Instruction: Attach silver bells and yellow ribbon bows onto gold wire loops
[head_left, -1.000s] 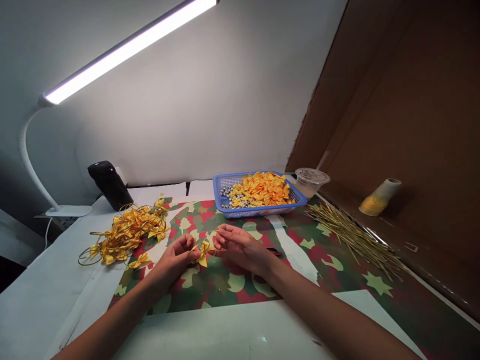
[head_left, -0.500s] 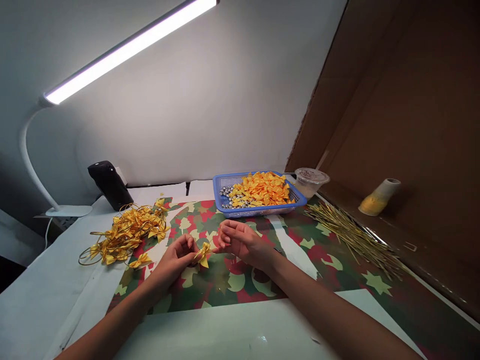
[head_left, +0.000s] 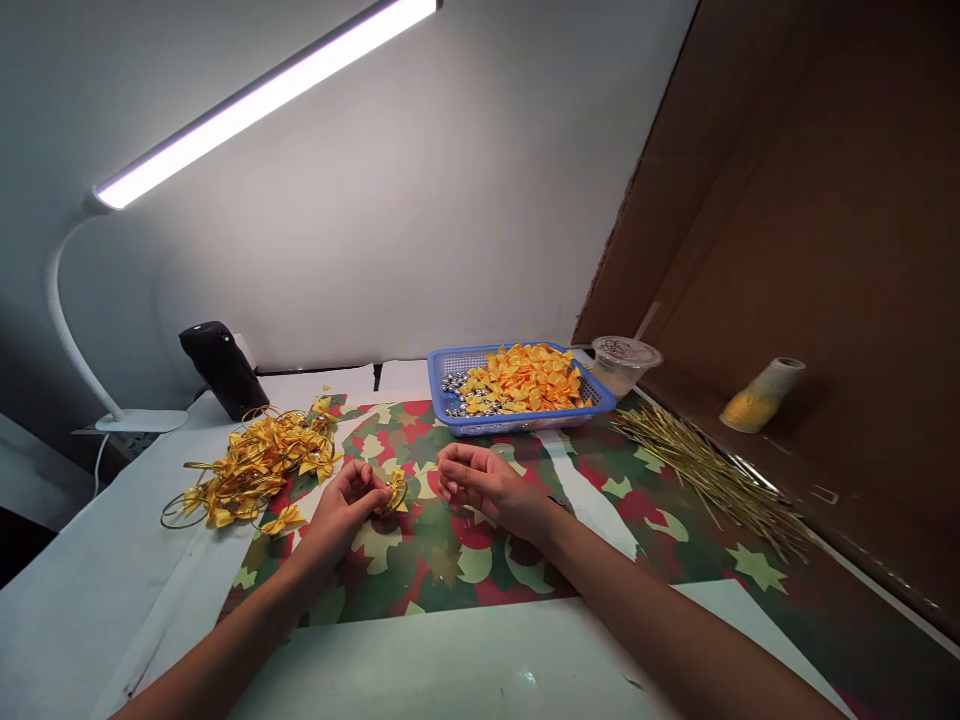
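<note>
My left hand is curled around a small yellow ribbon bow on a gold wire loop, just above the patterned sheet. My right hand lies palm up a short way to the right, fingers curled in; what they hold, if anything, I cannot make out. A heap of finished yellow bows with gold loops lies left of my left hand. Behind my hands stands a blue basket filled with orange-yellow bows and small silver pieces.
Thin gold sticks are spread at the right. A lidded plastic cup stands beside the basket. A thread cone lies on the brown ledge. At the back left are a black device and a white desk lamp.
My left hand has carried the bow slightly up and left, away from my right hand. The right hand has let go of it and stayed almost in place.
</note>
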